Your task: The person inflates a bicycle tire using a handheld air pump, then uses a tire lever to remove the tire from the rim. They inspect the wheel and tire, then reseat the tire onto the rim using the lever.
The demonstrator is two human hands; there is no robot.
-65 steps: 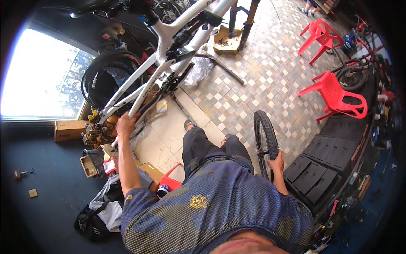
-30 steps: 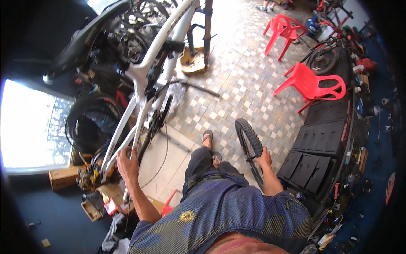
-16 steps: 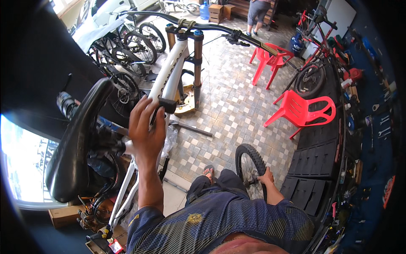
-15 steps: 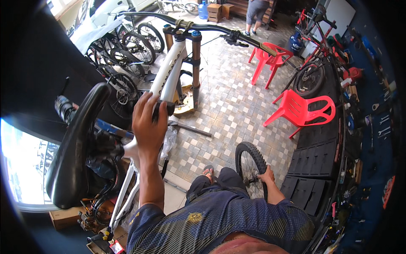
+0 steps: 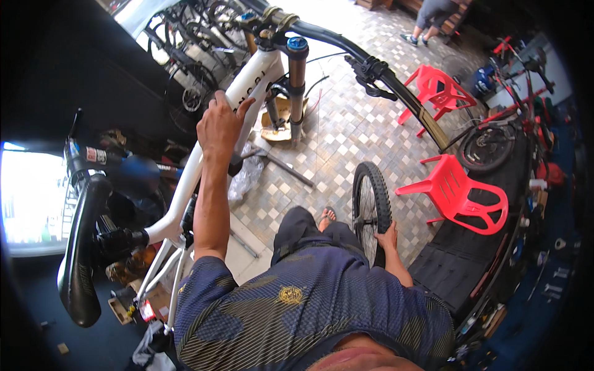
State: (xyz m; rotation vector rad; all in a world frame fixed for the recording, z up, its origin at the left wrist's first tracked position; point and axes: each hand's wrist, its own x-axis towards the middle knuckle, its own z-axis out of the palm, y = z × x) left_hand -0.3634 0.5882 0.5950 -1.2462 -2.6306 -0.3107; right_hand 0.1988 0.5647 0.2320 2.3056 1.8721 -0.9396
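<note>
My left hand [image 5: 221,127] is closed over the top tube of a white bicycle frame [image 5: 253,77], its fingers on the far side and its thumb along the near side. The frame has a black saddle [image 5: 83,260] at the left and a dark handlebar [image 5: 334,38] at the top. Below the handlebar, a fork leg [image 5: 297,80] with a blue cap reaches down; no front wheel shows in it. Beside my right leg, my right hand [image 5: 387,237] grips the tyre of a loose wheel [image 5: 371,204], which stands upright on the tiles.
Two red plastic chairs [image 5: 455,191] stand at the right, beside a dark bench [image 5: 442,272]. Several bicycles [image 5: 192,68] are parked at the far left. A dark bar [image 5: 288,168] and clear plastic [image 5: 245,176] are near the frame. Another person [image 5: 430,18] stands at the back.
My left hand has come down onto the frame's top tube. The view has shifted, so the handlebar looks nearer. My right hand keeps its hold on the wheel.
</note>
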